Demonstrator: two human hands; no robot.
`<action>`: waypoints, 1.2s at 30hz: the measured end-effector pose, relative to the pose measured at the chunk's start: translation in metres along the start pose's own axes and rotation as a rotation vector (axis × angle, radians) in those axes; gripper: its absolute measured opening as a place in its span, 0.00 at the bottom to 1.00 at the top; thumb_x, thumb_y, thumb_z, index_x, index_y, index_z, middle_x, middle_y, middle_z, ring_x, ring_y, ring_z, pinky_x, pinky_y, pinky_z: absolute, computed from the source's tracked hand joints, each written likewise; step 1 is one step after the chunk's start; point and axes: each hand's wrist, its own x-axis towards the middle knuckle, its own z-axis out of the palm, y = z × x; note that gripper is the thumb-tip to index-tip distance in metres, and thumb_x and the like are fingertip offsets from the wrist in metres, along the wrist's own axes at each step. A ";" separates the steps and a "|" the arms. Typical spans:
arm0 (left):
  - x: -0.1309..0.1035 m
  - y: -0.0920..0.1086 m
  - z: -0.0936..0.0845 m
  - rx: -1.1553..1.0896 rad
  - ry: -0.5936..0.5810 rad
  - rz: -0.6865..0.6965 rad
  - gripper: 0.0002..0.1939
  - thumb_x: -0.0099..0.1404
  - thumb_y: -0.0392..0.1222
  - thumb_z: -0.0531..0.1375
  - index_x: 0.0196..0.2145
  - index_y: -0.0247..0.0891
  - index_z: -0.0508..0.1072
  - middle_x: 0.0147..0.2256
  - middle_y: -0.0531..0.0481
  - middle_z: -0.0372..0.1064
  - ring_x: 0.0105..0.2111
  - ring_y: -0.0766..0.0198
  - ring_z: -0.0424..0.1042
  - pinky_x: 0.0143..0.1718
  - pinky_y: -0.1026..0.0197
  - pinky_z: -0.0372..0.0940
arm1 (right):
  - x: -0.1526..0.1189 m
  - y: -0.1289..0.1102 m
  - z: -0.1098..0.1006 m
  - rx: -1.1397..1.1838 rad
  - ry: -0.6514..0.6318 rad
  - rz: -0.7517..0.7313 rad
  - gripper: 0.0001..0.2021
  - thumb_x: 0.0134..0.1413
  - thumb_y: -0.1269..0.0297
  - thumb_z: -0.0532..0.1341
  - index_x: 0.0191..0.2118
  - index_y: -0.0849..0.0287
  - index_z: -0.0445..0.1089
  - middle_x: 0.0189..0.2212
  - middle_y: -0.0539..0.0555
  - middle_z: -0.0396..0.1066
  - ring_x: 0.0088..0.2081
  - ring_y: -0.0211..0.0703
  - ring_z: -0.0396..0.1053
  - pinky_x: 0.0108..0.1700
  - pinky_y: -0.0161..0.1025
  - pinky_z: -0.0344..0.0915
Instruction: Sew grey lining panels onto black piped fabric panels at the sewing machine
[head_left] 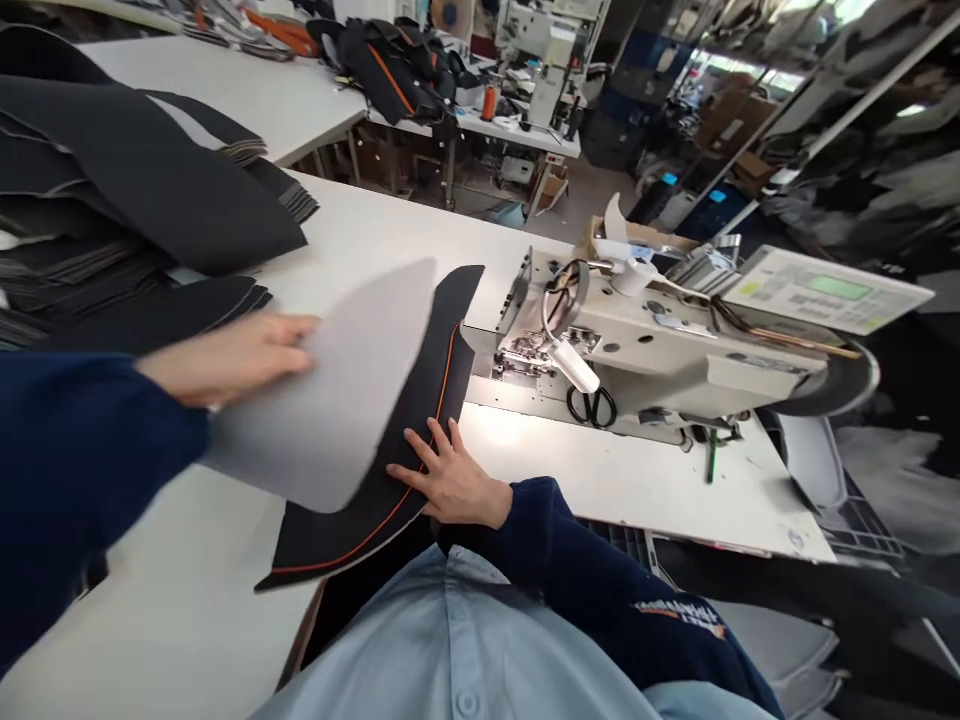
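Note:
My left hand [240, 355] is closed on the edge of a light grey panel [352, 370], its fingers pressed together and slightly blurred. The grey panel lies partly over a black panel [431, 370] with an orange line along its curved edge. My right hand [454, 478] rests on that black panel near its front edge, fingers spread flat. To the right of the panels stands a sewing machine [660, 350] with its needle area near the black panel's upper end.
Stacks of black panels [217, 200] fill the table's left side. Black-handled scissors [592, 408] lie under the machine arm. A control box [832, 290] sits on top of the machine. Another table [480, 122] with an orange spool [489, 102] stands behind.

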 end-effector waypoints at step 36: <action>0.076 0.006 0.225 0.647 0.055 0.682 0.19 0.71 0.44 0.47 0.53 0.42 0.71 0.59 0.49 0.65 0.58 0.55 0.59 0.54 0.47 0.58 | -0.025 -0.029 0.023 0.052 0.193 0.142 0.17 0.65 0.67 0.51 0.55 0.58 0.68 0.57 0.65 0.62 0.59 0.65 0.55 0.59 0.76 0.45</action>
